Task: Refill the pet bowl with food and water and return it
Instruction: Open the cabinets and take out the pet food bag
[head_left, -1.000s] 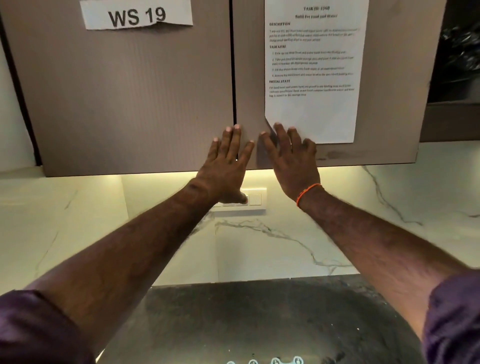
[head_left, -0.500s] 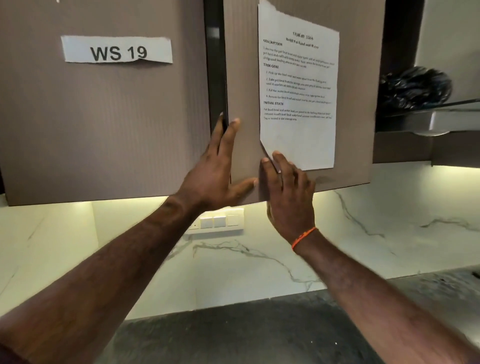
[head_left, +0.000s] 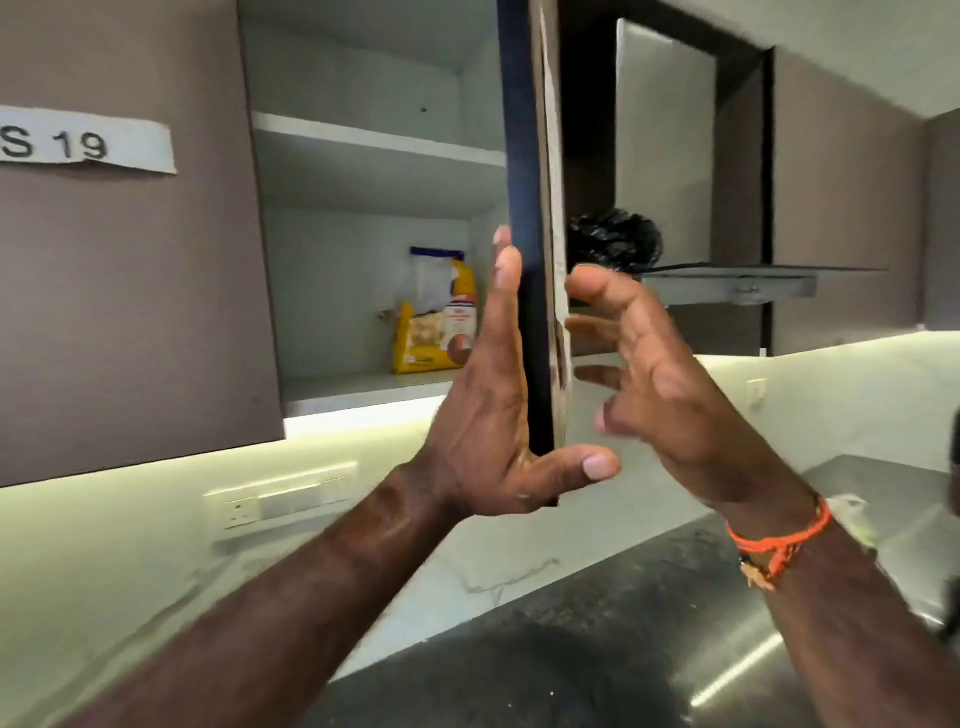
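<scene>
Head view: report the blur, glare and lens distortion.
Head view: right hand fingers smeared by motion blur, left hand sharper; under-cabinet light strip blown out to white; streaky glare on the steel counter; wide-angle lens bends the open cabinet door; food bag soft, print unreadable.

Cabinet door (head_left: 535, 234) open — food bag (head_left: 434, 317) inside.

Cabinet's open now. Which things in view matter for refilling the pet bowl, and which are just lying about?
For the job:
- yellow pet food bag, upright on the lower cabinet shelf
- cabinet door, swung open edge-on
- left hand, flat against the door's inner face
- right hand, fingers spread beside the door's outer face

Lying about:
- black plastic bag on the range hood
- wall switch panel
- WS 19 label
</scene>
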